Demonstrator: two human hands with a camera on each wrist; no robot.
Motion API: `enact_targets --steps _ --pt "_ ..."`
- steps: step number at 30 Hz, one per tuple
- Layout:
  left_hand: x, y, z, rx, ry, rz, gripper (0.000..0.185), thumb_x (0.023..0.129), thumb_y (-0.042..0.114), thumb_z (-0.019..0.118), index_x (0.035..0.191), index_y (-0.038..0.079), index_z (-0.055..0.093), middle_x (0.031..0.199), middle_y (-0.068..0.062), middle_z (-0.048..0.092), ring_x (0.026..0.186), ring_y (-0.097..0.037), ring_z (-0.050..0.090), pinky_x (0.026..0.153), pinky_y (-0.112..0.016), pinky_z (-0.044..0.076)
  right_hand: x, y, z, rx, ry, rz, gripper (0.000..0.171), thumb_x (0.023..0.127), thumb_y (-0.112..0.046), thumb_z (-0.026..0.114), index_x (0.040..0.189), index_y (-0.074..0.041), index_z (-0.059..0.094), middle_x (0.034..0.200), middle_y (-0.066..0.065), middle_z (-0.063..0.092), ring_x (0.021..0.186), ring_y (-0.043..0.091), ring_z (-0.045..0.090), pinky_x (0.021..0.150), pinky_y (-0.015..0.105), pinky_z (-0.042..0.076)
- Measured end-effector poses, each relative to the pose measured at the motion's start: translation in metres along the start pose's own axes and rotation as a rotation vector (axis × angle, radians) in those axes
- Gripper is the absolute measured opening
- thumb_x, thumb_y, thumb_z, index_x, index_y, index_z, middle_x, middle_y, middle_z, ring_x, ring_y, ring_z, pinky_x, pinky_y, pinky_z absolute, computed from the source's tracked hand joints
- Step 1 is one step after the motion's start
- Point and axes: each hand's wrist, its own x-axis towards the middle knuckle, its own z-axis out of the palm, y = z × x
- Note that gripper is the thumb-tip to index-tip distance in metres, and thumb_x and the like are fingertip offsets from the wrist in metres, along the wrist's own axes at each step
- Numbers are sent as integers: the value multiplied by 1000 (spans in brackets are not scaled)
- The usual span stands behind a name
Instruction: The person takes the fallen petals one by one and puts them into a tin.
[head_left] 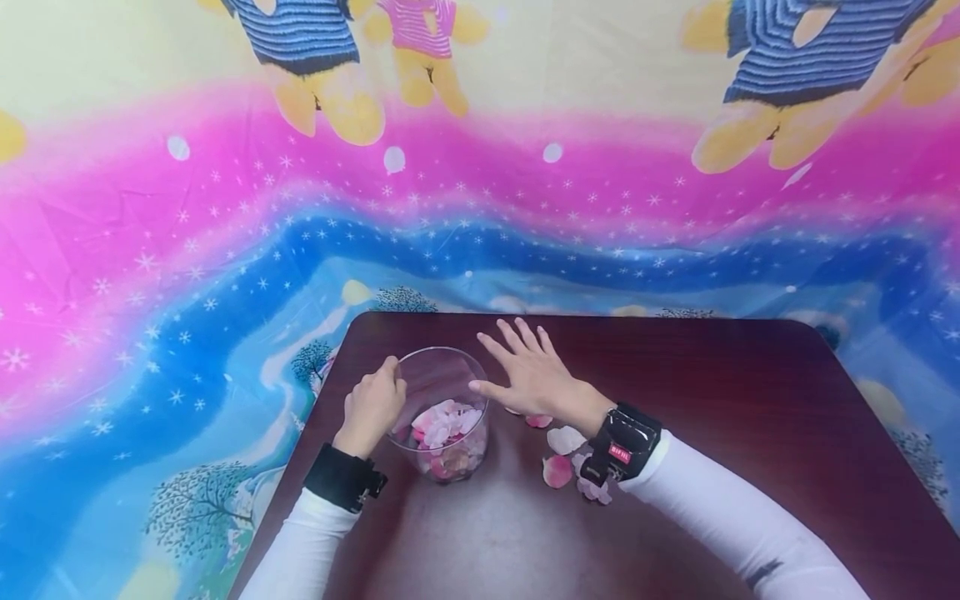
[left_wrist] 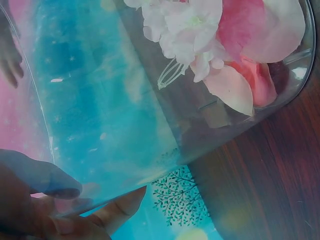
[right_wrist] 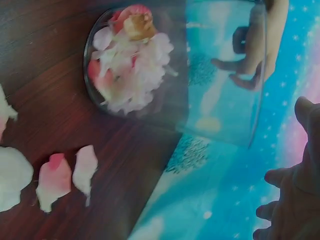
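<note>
You are mid-way through filling: your left hand [head_left: 372, 406] grips the rim of the glass jar [head_left: 442, 414] at the table's [head_left: 750, 400] near-left, while your right hand [head_left: 534, 377] lies flat and spread just beside it, thumb at the glass. Likely next, gather the loose petals [head_left: 564, 454] under your right wrist. The jar is clear, tilted, with pink and white petals at its bottom.
</note>
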Motion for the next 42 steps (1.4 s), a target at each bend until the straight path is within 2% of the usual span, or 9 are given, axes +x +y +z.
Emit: enact_targets --steps 5,11,19,24,30,35,42 --pt "0 0 1 4 -4 -5 8 100 19 50 102 12 53 65 -7 52 61 -26 57 52 -37 40 3 17 9 6 -15 56 81 95 -71 43 161 -27 24 171 11 15 159 38 7 124 62 6" --pt "0 1 0 2 -8 -3 8 100 19 49 101 12 53 65 -7 52 61 -26 56 52 -36 39 3 38 24 17 -40 119 82 94 -68 48 160 -23 30 168 17 22 157 43 15 123 64 12" --pt "0 1 0 8 3 -2 8 99 19 50 101 12 53 66 -8 53 62 -27 58 52 -37 39 1 60 47 -3 -69 165 82 90 -61 63 154 -14 41 154 20 44 141 43 41 113 61 34" --pt "0 1 0 4 -7 -5 8 100 20 50 102 12 53 65 -8 51 60 -26 56 51 -36 38 0 74 67 14 -88 174 76 85 -50 74 142 -6 52 139 23 53 128 44 51 105 59 42" --pt "0 1 0 7 -8 -2 9 100 20 49 103 12 53 66 -8 52 62 -27 57 51 -36 38 -2 83 81 12 -142 191 65 80 -45 79 126 -3 60 123 22 58 112 41 55 95 57 46" --pt "1 0 0 7 -6 -3 9 100 21 49 103 12 53 66 -8 52 62 -27 57 52 -36 38 -4 86 87 -28 -178 204 67 75 -45 85 123 -5 63 118 17 61 111 37 57 94 55 46" --pt "0 0 0 1 -11 -3 9 100 20 51 105 12 53 65 -7 50 59 -25 54 51 -35 37 -4 89 98 -29 -148 173 58 75 -37 88 119 -7 64 114 16 61 106 36 58 89 53 49"
